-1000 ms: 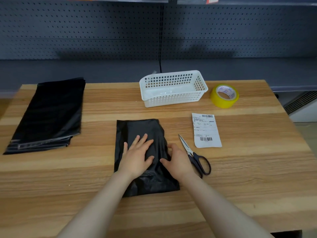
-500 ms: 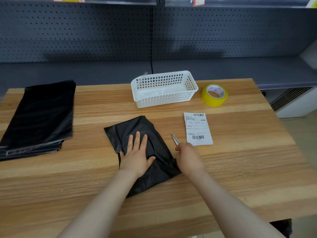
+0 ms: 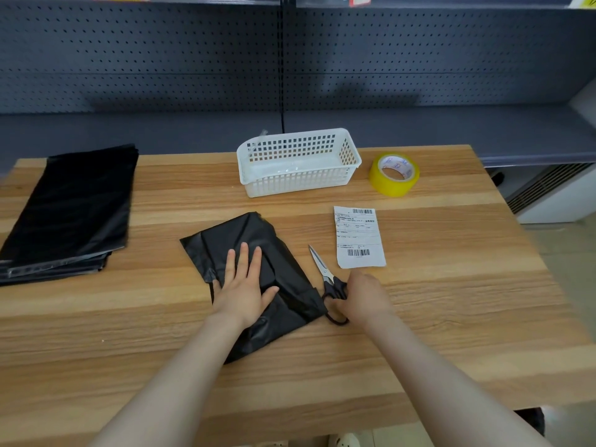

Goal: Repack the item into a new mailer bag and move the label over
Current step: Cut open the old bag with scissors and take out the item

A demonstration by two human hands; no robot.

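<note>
A black packed mailer bag (image 3: 274, 269) lies turned at an angle on the middle of the wooden table (image 3: 451, 317). My left hand (image 3: 243, 287) presses flat on it, fingers spread. My right hand (image 3: 362, 300) rests on the black handles of the scissors (image 3: 324, 272), fingers curled around them; the blades point away, still lying on the table. A white shipping label (image 3: 358, 237) lies loose just beyond my right hand. A stack of new black mailer bags (image 3: 71, 211) sits at the far left.
A white plastic basket (image 3: 298, 162) stands at the back centre. A yellow tape roll (image 3: 394, 174) sits to its right. Grey pegboard shelving runs behind the table, whose right edge is near the label side.
The packed bag has been rotated to an angle under my left hand. My right hand left the bag and moved right onto the scissors' handles.
</note>
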